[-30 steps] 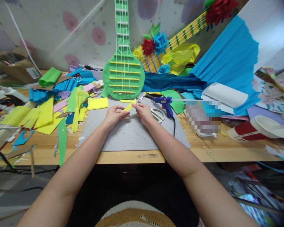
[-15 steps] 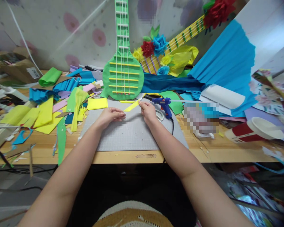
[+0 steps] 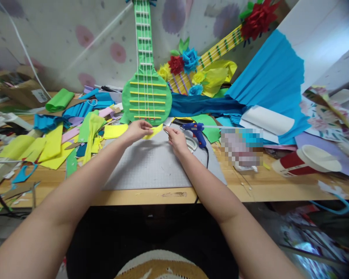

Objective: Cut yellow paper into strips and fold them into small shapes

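A short yellow crepe paper strip (image 3: 154,132) hangs over the grey cutting mat (image 3: 151,170), its left end pinched in my left hand (image 3: 139,131). My right hand (image 3: 176,140) is just right of the strip's free end, slightly apart from it. Its thumb and fingertips are closed together; whatever they may hold is too small to make out. Behind both hands stands a green paper-covered lute-like instrument (image 3: 147,93) with yellow bars and white strings. A blue hot glue gun (image 3: 198,133) rests on its stand right of my right hand.
Yellow, green and blue crepe paper scraps (image 3: 50,145) cover the left of the table. A yellow toy guitar with paper flowers (image 3: 190,60) leans at the back. At right are a blue crepe sheet (image 3: 273,77), a white roll (image 3: 269,119) and a red-and-white paper cup (image 3: 305,159).
The yellow strip has gone from between both hands to my left hand, which moved along it. My right hand has let go of its end and drawn slightly away. The view has shifted slightly.
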The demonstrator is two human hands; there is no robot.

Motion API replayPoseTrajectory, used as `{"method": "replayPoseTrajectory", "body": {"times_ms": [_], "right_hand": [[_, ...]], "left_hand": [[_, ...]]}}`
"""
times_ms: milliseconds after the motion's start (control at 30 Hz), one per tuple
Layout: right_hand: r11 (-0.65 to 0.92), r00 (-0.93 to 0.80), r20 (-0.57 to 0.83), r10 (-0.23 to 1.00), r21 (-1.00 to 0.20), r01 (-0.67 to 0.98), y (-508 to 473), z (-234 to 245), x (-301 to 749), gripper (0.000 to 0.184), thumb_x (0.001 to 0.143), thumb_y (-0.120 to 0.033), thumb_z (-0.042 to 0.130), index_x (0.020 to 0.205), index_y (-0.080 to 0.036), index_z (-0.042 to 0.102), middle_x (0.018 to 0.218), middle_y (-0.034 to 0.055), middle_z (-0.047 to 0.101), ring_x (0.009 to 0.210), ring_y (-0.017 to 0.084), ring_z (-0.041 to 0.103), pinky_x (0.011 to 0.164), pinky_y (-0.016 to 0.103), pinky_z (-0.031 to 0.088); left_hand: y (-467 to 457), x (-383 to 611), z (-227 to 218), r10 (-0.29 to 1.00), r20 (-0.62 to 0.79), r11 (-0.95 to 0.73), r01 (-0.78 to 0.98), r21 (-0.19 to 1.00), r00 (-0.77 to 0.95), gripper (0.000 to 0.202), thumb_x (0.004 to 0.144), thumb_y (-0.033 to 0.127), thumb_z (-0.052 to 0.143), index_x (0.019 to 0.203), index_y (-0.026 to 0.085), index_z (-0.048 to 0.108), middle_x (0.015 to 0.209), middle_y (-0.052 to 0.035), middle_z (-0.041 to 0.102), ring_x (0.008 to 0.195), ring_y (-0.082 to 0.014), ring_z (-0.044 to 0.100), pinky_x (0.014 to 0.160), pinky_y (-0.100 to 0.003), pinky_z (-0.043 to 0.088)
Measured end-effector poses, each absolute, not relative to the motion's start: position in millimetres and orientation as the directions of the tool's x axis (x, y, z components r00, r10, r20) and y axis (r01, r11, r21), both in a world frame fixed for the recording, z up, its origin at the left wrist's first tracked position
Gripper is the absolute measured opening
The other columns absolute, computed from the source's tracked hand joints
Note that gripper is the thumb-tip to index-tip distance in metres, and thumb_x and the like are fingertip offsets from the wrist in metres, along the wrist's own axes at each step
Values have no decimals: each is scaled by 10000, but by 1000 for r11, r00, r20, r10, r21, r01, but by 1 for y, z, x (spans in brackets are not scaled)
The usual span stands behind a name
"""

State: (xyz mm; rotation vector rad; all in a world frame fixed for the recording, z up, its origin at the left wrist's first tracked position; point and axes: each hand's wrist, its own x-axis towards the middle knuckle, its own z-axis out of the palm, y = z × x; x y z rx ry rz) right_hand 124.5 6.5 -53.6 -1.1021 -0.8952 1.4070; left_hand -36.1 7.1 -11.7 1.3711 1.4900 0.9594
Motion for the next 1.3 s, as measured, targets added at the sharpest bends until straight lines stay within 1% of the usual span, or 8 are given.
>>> {"method": "replayPoseTrajectory", "body": {"times_ms": [100,267,367,500,667,867,1133,1300], "right_hand": [[-51,143,-94,985,-959,-280,11,-53,129,284,658,-425,635,737,-186,503,508,-94,338,440,36,257,391,174,223],[25,254,1,967,-995,-92,16,-60,132,217,690,-384,576,715,-188,486,561,-61,416,522,66,364,448,179,298],[89,232,87,969,-996,3,17,-63,132,205,696,-387,553,720,-188,510,605,-39,473,583,87,421,493,188,326],[146,213,151,965,-988,42,16,-64,131,180,700,-365,539,715,-186,525,649,-30,517,618,92,451,574,202,366],[198,195,217,957,-974,113,12,-62,130,143,711,-325,534,698,-182,529,660,-31,524,628,92,447,636,212,378],[254,124,280,952,-948,192,6,-61,128,132,734,-314,517,685,-191,514,623,-39,491,596,91,412,620,214,357],[261,57,285,957,-928,266,8,-65,130,134,739,-315,509,680,-195,514,626,-33,497,611,106,433,622,226,344],[255,11,272,962,-915,313,7,-65,129,104,733,-279,519,669,-198,523,628,-29,518,606,115,446,622,238,338]], "left_hand": [[33,-46,-6,994,-80,31,513,858,73,236,548,122,700,776,159,649,643,-22,642,578,-145,589,623,-279,476],[72,-48,-6,971,7,-210,831,515,241,309,596,98,576,878,165,682,844,-50,704,767,-187,637,666,-236,453],[79,-43,-10,955,12,-280,890,361,296,345,639,118,546,951,178,682,918,-52,707,813,-191,637,675,-224,438],[73,-37,-16,954,81,-298,939,170,288,282,704,169,534,934,219,688,987,-55,700,877,-219,627,705,-250,422],[63,-38,-26,949,133,-289,957,15,284,271,783,207,456,931,240,681,998,-67,699,891,-239,626,686,-280,403],[53,-41,-34,942,179,-290,957,6,284,287,789,212,437,931,200,687,952,-115,695,904,-275,620,711,-320,401],[23,-90,-18,946,295,-172,980,99,136,318,836,256,392,1056,212,617,1098,-90,653,1015,-252,583,769,-317,419],[-3,-144,-17,983,149,-122,990,75,110,324,768,286,519,1078,211,577,1143,-78,626,1021,-249,579,767,-302,430]]}}
